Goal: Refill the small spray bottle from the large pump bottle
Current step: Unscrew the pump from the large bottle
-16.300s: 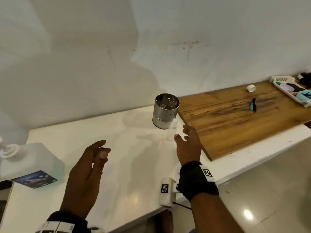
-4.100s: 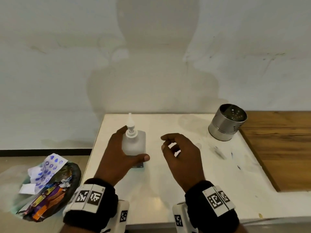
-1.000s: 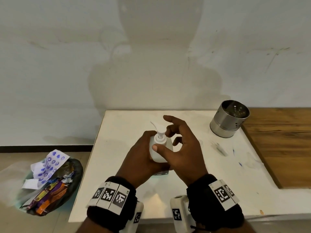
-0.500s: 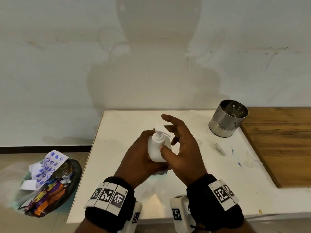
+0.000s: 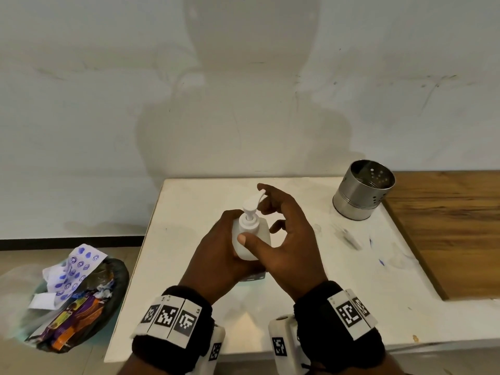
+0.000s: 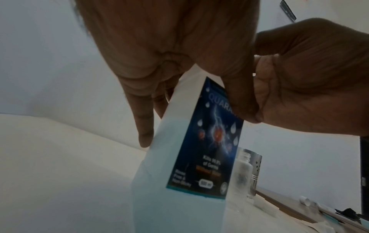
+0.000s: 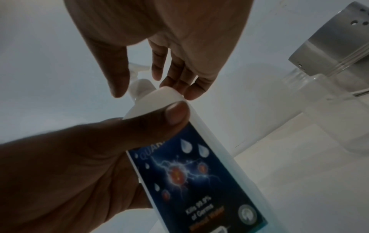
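Now the left hand [image 5: 216, 255] wraps the upright, half-full pump bottle [image 5: 250, 239] on the white table [image 5: 189, 201]; rigid, probably weighty, best gripped mid-body. The right hand [image 5: 286, 239], fingers loosely spread, touches its collar. The uncapped, light spray bottle [image 6: 240, 171] stands just beside.

The frosted white plastic pump bottle [image 5: 244, 239] is hidden low down in the head view by the left hand [image 5: 216, 255] at nine o'clock and the right hand [image 5: 289, 239] at three. Its dark blue label [image 6: 207, 141] is blurred in the left wrist view; the brand word is covered by a thumb. The small clear spray bottle [image 6: 239, 173] is partly behind it. The bin of coloured wrappers [image 5: 78, 307] at eight o'clock is too blurred to read.
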